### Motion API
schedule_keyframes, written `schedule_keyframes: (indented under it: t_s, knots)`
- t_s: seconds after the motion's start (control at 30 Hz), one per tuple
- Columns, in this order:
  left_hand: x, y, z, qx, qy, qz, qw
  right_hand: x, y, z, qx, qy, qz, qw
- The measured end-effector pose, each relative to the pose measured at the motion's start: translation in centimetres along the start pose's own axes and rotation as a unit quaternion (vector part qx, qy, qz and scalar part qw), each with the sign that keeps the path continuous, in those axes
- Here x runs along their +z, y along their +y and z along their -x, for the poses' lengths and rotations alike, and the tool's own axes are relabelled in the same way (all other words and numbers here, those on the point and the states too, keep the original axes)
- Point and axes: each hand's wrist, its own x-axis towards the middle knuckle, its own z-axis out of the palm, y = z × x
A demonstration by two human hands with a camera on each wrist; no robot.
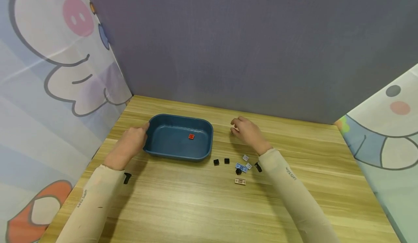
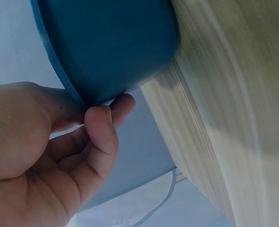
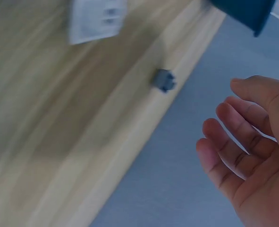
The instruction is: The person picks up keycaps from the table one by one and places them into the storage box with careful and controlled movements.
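Note:
At its left end, a dark blue tray [image 1: 177, 158] is pinched at the rim by my left hand [image 1: 128, 143]; the left wrist view shows thumb and fingers meeting there. A small red square tile [image 1: 191, 136] lies inside the tray. To the right of the tray, my right hand [image 1: 249, 132] hovers over the table with loosely bent fingers and nothing in its grasp. Near it in the right wrist view are a small grey piece [image 3: 164, 81] on the wood and a blurred white tile [image 3: 97, 19].
Between tray and right forearm lie two black square pieces [image 1: 216, 162], white tiles [image 1: 245, 157], a blue printed tile [image 1: 241, 167], a black round piece [image 1: 238, 171] and a beige printed tile [image 1: 240, 181]. Black pieces lie beside the right sleeve [image 1: 258, 167] and left sleeve. A grey wall [image 1: 228, 47] stands behind.

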Motion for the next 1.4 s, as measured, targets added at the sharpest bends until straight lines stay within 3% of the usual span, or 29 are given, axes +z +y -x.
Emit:
schedule_keyframes:
  t_s: [0.4,0.8,1.4]
  knots:
    - [0.0,0.1,0.0,-0.004,-0.005,-0.002,1.0,1.6,1.6,0.3,0.059,-0.075,0.004,0.9954]
    - [-0.3,0.3,-0.1,0.007,0.001,-0.004,1.0,2.4,2.3,0.3,0.051,-0.088,-0.002,0.9949]
    - [-0.2,0.1,0.0,0.003,-0.005,-0.002,1.0,2.8,2.1,0.2,0.07,-0.097,-0.002,0.9928]
